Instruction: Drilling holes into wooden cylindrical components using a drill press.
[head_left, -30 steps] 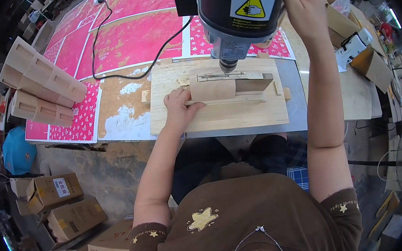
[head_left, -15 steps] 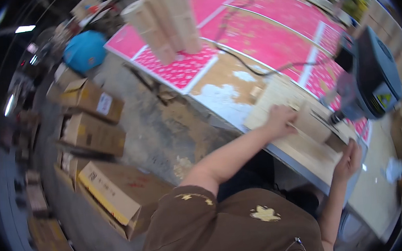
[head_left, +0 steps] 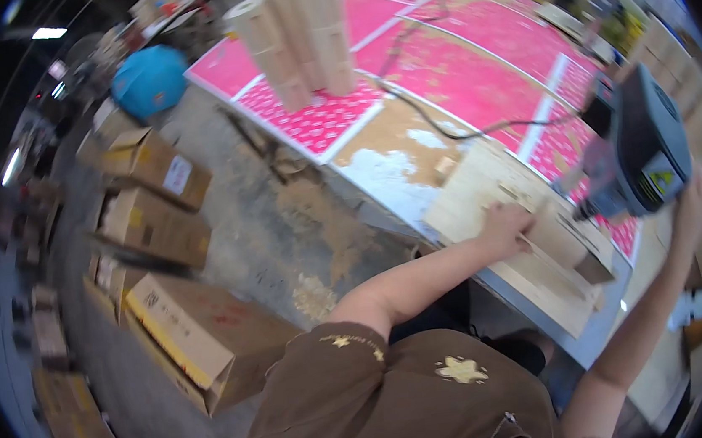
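Observation:
My left hand (head_left: 506, 231) is closed on the near end of a pale wooden block (head_left: 560, 237), which sits on a light wooden base board (head_left: 470, 186). Over the far part of the block stands a dark grey drill press (head_left: 646, 140), with its chuck (head_left: 584, 210) pointing down toward the wood. Raised at the right side of the machine, my right hand (head_left: 692, 201) has its fingers curled and partly hidden; what they grip cannot be made out. Wood chips (head_left: 513, 191) lie on the base board beside my left hand.
Pale wooden columns (head_left: 326, 44) stand on the pink-covered table (head_left: 470, 55). A black cable (head_left: 486, 130) runs across it to the machine. Several cardboard boxes (head_left: 234, 323) line the floor at left, near a blue umbrella-like dome (head_left: 149, 82). More wood pieces (head_left: 665, 62) are stacked behind the machine.
My right hand has left the near end of the wood and risen to the right side of the drill press. My left hand stays on the block.

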The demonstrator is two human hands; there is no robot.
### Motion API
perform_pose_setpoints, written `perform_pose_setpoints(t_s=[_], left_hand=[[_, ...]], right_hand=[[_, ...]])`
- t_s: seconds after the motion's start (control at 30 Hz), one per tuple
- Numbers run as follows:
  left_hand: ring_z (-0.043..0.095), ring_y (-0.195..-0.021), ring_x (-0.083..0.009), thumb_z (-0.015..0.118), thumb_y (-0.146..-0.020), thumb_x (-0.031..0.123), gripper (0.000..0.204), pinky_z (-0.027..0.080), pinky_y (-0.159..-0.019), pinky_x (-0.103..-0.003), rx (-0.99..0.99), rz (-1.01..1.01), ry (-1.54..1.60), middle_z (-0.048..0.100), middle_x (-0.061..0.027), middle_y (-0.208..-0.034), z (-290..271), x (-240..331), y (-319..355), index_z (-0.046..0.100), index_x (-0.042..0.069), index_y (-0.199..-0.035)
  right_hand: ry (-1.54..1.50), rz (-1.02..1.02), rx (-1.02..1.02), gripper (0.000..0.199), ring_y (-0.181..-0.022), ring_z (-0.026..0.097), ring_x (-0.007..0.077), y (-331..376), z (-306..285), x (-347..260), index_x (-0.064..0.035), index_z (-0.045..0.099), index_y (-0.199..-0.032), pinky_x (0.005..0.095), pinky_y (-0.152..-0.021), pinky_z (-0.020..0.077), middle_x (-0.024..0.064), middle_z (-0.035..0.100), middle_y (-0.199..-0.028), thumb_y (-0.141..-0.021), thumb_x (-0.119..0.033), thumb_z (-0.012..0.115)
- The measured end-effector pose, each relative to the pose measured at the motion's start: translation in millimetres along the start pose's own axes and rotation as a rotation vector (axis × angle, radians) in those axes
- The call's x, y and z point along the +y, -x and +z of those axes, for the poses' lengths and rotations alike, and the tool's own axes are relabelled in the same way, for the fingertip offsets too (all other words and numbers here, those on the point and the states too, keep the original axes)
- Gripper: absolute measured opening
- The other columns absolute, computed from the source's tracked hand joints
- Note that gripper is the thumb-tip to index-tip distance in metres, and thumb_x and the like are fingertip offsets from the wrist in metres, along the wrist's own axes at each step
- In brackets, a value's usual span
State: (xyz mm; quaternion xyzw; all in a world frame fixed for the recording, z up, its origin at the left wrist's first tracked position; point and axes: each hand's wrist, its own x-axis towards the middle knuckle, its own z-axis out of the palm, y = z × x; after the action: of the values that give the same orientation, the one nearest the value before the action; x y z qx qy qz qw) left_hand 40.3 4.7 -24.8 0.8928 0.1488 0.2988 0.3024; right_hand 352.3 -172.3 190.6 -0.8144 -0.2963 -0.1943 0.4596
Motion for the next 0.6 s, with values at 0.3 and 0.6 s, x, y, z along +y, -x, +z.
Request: perform_pose_setpoints(t_s=[0.3, 0.6], left_hand=[[0.052, -0.085, -0.0242, 0.076, -0.061, 0.036, 0.052, 0.031, -0.082, -0.044, 0.025, 0.005, -0.115, 0.054, -0.0031, -0.081, -21.6, -1.0, 2.9, 0.060, 0.015, -0.107], [0.050, -0.085, -0.0226, 0.075, -0.065, 0.036, 0.053, 0.028, -0.084, -0.042, -0.031, 0.016, -0.077, 0.052, -0.0020, -0.081, -11.6, 1.1, -0.5, 0.060, 0.013, -0.110]], right_hand=[[-0.028, -0.272, -0.037, 0.027, -0.059, 0.049, 0.0157, 94.8, 7.1, -148.2, 0.0013, 0.060, -0.083, 0.0282, -0.058, 0.0415, 0.0100, 0.054, -0.065, -0.090, -0.023, 0.053], [-0.142, -0.380, 0.013, 0.003, -0.060, 0.050, 0.0252, 217.8, 49.7, -78.8, -0.0016, 0.060, -0.081, 0.0350, -0.057, 0.0385, 0.0092, 0.053, -0.067, -0.078, -0.001, 0.061]])
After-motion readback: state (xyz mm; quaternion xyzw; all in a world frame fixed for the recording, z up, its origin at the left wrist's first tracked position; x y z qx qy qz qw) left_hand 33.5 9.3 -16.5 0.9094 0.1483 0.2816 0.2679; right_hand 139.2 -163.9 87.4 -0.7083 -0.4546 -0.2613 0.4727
